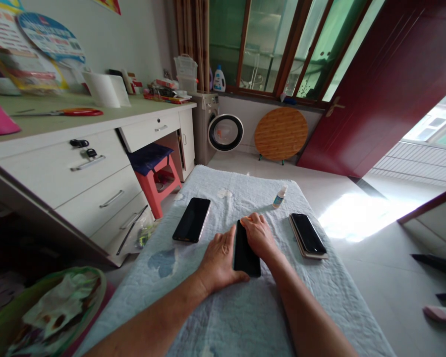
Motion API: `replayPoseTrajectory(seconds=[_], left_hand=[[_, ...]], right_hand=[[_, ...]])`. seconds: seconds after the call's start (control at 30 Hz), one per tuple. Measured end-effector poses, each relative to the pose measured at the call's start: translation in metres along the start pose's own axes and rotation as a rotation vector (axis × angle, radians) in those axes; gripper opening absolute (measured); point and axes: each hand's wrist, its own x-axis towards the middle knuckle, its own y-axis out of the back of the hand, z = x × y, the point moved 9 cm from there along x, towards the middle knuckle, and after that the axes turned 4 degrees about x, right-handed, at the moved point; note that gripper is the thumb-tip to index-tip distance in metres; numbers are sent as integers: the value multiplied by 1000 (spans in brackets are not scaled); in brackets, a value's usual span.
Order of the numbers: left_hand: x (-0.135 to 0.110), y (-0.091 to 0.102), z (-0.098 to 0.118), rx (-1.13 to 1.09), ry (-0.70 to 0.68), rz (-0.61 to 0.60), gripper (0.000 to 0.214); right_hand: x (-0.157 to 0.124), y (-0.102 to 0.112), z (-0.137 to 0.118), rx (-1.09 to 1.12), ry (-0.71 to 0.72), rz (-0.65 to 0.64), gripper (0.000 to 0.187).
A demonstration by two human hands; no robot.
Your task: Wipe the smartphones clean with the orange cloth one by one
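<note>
A black phone lies screen-up in the middle of a pale blue towel spread over a low table. My left hand rests flat along the phone's left edge, fingers stretched forward and touching it. My right hand lies over the phone's far right corner, fingers curled down onto its top end. A second dark phone lies to the left. Another phone, with a gold rim, lies to the right. A small spray bottle stands beyond my right hand.
A white desk with drawers runs along the left, keys hanging in one drawer. A red stool stands under it. A green basket of crumpled tissues sits at front left. A washing machine and round wooden board stand beyond.
</note>
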Motion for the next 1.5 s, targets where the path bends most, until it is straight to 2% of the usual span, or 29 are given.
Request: replayPoseTrajectory(seconds=[0.2,0.37,0.63,0.8,0.97,1.07,1.2,1.37,1.5], left_hand=[[-1,6,5,-30,-18,13,125],[-1,8,7,-57,-23,0,123],[0,1,0,-56,-25,-59,122],[0,4,4,-23,-35,-79,113],[0,8,7,11,-57,-116,95],[0,8,8,4,-69,-132,92],[1,7,8,5,-65,-145,95],[2,8,9,11,-63,-149,97],[1,9,10,7,-64,-150,97]], right_hand=[[-5,1,-11,41,85,-51,20],[-14,4,-22,193,189,-116,25],[-29,0,-35,315,241,-338,25],[-38,1,-46,277,245,-426,23],[-44,4,-65,330,383,-457,25],[-48,3,-71,308,434,-497,26],[-52,3,-73,298,442,-548,26],[-55,-4,-68,405,367,-695,26],[-52,-6,-62,455,356,-678,23]])
